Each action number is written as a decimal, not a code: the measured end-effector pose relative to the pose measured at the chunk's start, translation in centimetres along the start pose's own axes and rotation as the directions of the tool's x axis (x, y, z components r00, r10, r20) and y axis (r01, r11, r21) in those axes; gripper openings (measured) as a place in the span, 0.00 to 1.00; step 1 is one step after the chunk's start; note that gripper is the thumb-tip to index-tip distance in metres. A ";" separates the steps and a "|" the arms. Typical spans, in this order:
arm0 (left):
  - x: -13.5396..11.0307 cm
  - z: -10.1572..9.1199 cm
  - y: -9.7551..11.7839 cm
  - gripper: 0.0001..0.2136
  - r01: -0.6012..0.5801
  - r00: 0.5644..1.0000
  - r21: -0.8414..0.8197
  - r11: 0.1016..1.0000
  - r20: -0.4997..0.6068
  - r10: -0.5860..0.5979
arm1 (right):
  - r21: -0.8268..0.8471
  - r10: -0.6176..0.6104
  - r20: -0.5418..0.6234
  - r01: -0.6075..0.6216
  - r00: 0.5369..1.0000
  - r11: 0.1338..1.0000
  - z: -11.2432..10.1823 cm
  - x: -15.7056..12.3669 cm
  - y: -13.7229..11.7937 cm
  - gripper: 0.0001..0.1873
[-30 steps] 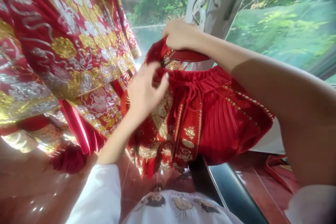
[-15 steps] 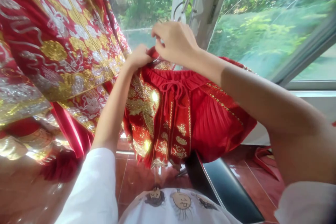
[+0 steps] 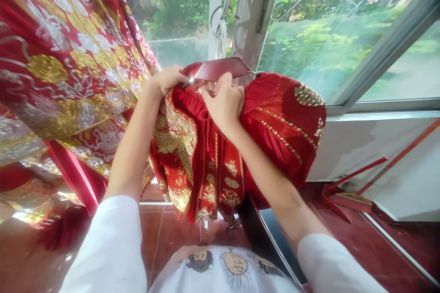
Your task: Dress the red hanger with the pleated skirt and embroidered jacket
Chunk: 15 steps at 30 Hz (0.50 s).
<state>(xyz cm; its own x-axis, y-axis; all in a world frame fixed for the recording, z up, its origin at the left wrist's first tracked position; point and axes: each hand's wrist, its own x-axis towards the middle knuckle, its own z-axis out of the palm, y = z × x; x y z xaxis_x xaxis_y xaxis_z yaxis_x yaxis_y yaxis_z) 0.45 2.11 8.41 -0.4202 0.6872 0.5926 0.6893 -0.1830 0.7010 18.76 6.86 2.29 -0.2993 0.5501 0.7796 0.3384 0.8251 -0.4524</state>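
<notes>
A red pleated skirt with gold embroidery (image 3: 275,132) hangs from a dark red hanger (image 3: 223,67), whose metal hook (image 3: 217,18) catches on the window frame. My left hand (image 3: 167,78) is closed on the skirt's waistband at the hanger's left end. My right hand (image 3: 223,103) pinches the waistband just below the hanger's middle, near the tie cords. Both arms reach upward toward it.
A large red robe with gold and silver embroidery (image 3: 62,68) hangs at the left, touching the skirt. The window (image 3: 309,23) shows green trees outside. A dark chair back (image 3: 257,233) stands below the skirt on a red tiled floor (image 3: 172,233). Red hangers (image 3: 347,192) lie by the wall at the right.
My right hand has come down from the top of the hanger to the waistband below it. My left hand has moved up to the hanger's left end. The view has tilted.
</notes>
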 end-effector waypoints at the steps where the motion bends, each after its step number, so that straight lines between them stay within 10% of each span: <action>1: -0.3 -0.1 0.3 0.04 0.058 0.993 -0.040 0.998 0.103 -0.054 | 0.023 0.035 -0.025 -0.035 0.999 0.999 0.4 -0.3 -0.5 0.16; 6: -1.4 -0.2 1.5 0.05 0.172 0.963 -0.091 0.981 0.225 -0.148 | 0.102 0.176 -0.111 -0.165 0.978 0.981 1.9 -1.2 -2.2 0.16; 15: -3.7 0.4 4.1 0.08 -0.159 0.982 0.201 0.967 0.136 0.133 | 0.155 0.155 -0.068 -0.143 0.986 0.978 1.6 0.0 0.1 0.13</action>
<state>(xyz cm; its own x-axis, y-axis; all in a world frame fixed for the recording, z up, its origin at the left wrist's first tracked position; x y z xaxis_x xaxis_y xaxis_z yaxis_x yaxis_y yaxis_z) 5.05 -0.93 8.96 -0.2405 0.7457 0.6213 0.8518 -0.1448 0.5035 17.33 7.09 1.53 -0.1814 0.6613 0.7278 0.2355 0.7478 -0.6208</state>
